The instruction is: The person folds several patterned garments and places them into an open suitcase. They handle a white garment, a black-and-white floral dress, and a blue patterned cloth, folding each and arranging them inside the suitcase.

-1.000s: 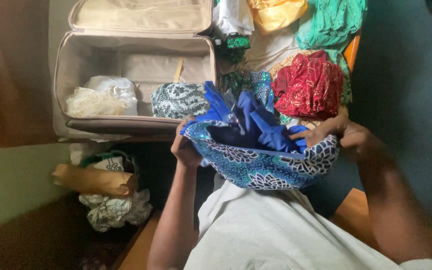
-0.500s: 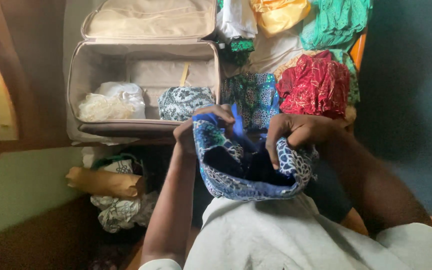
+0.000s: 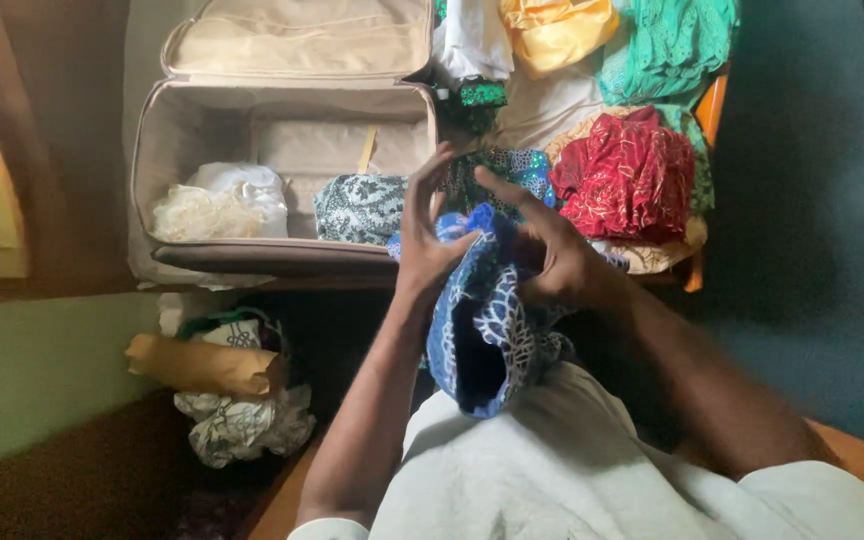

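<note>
Now the blue patterned cloth [image 3: 487, 320] is bunched narrower than a second ago, folded between both hands: left hand [image 3: 427, 240] and right hand [image 3: 552, 255] grip its top edge, just before the open suitcase [image 3: 282, 260].

Open suitcase [image 3: 282, 150] (beige), red cloth [image 3: 627, 175] beside.

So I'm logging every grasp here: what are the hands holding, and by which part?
Both hands hold the blue patterned cloth by its bunched upper edge, left hand and right hand pressed close together.
</note>
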